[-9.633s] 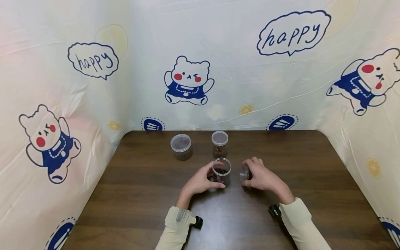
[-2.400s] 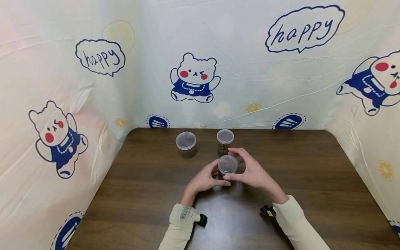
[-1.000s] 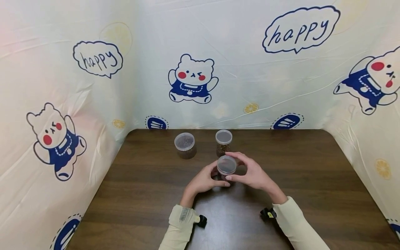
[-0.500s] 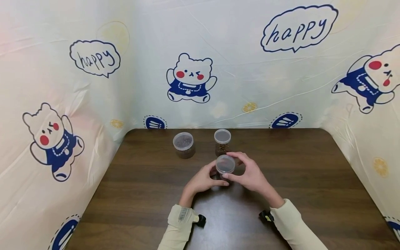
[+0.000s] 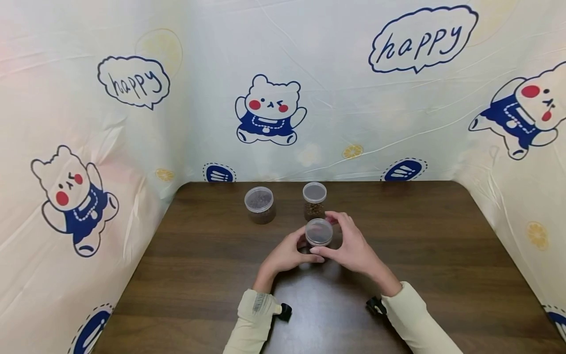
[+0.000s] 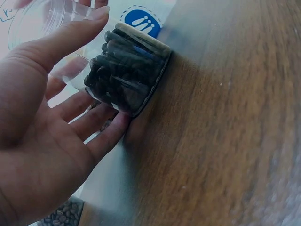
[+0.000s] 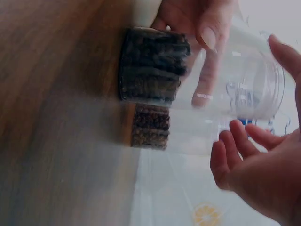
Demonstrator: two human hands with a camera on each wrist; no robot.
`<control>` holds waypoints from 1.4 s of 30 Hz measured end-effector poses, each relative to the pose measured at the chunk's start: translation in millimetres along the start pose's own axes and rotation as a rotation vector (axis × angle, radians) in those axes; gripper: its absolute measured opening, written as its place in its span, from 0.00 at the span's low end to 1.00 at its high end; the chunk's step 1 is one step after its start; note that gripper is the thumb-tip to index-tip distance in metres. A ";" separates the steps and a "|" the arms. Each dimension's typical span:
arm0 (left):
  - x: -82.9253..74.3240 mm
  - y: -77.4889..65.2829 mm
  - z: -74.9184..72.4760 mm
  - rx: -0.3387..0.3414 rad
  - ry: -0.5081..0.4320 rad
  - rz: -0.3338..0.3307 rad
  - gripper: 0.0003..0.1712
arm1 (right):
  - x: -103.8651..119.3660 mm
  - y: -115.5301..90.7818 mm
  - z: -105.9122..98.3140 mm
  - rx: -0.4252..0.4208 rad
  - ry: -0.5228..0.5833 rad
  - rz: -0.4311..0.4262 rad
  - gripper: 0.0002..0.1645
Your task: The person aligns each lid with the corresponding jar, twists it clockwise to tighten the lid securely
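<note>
A clear jar (image 6: 127,66) stands upright on the table, its lower part filled with dark bean-like pieces. My left hand (image 5: 285,254) holds it, thumb in front and fingers behind. A translucent lid (image 5: 319,231) sits on top of this jar. Around the lid, my right hand (image 5: 355,250) is spread, with the thumb at its near rim. In the right wrist view the right fingers (image 7: 235,148) are loosely bent and stand apart from the jar's wall. Whether the right thumb touches the lid cannot be made out.
Right behind the held jar stands a narrow lidded jar (image 5: 314,209) of brown beans. A wider lidded jar (image 5: 260,215) with dark contents is to its left. The wooden table (image 5: 199,275) ends at a printed curtain (image 5: 336,98).
The lid, in my right hand off the jar earliest, is now on the jar. Over the last half second my right fingers have spread away from its rim. My left hand keeps its hold.
</note>
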State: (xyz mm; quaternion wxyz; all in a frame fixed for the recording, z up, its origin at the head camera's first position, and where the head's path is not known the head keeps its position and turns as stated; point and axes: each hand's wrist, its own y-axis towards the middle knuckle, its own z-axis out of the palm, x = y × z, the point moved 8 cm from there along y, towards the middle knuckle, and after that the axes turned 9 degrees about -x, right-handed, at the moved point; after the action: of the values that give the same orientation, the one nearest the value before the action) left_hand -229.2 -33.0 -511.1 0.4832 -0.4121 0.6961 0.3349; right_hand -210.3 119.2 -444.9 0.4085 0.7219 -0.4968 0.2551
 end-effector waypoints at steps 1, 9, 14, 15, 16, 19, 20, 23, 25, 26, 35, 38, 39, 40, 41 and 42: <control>0.5 0.4 0.3 0.000 -0.001 -0.003 0.45 | -3.0 0.5 -0.7 0.015 0.029 0.012 0.54; 1.5 0.7 1.3 0.005 -0.002 -0.002 0.48 | -11.2 0.6 1.7 0.128 0.187 0.004 0.50; 0.7 0.0 0.1 0.002 0.012 -0.002 0.48 | -8.7 0.5 2.5 0.120 0.173 -0.005 0.45; 0.2 -0.3 0.1 0.002 0.009 0.002 0.48 | -8.4 0.4 2.3 0.112 0.166 -0.007 0.45; 0.0 -0.6 0.2 0.005 0.010 0.003 0.48 | -8.8 0.2 2.1 0.104 0.157 -0.003 0.44; 0.5 -0.8 1.0 0.009 0.011 0.005 0.47 | -9.1 -0.5 0.9 0.070 0.134 0.004 0.42; 0.6 -0.8 1.2 0.010 0.010 0.005 0.47 | -9.2 -0.8 0.5 0.055 0.126 0.006 0.42; 1.4 -0.1 1.2 0.005 0.008 0.007 0.47 | -6.9 -1.4 -0.5 -0.001 0.103 0.015 0.42; 1.2 0.2 0.7 0.003 0.000 0.009 0.46 | -4.3 -2.1 -0.5 -0.043 0.081 0.023 0.42; 1.0 0.4 0.4 0.003 -0.002 0.011 0.46 | -2.9 -2.7 -0.3 -0.065 0.068 0.029 0.42; 0.9 -0.4 -0.7 0.003 0.004 0.024 0.46 | 3.9 -7.6 4.7 -0.159 0.024 0.097 0.46; 1.1 -0.6 0.4 0.006 -0.001 0.021 0.47 | 3.3 -5.7 3.3 -0.117 0.086 0.090 0.48; 1.2 -0.6 0.8 0.009 -0.001 0.016 0.47 | 2.8 -4.5 2.7 -0.096 0.117 0.082 0.49; 1.3 -0.5 1.0 0.009 -0.003 0.014 0.47 | 2.2 -3.3 2.1 -0.074 0.153 0.075 0.50; 1.2 -0.7 1.2 0.009 -0.004 0.010 0.47 | 1.0 -2.1 1.8 -0.050 0.187 0.071 0.50; 1.0 -0.9 1.1 0.008 -0.007 0.003 0.47 | -0.7 -0.7 2.1 -0.026 0.210 0.068 0.50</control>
State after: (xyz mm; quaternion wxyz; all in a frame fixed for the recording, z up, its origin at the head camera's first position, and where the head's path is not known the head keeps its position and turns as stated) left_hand -228.2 -32.7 -512.4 0.4867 -0.4080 0.6965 0.3340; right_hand -209.9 117.9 -446.8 0.4586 0.6685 -0.4789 0.3368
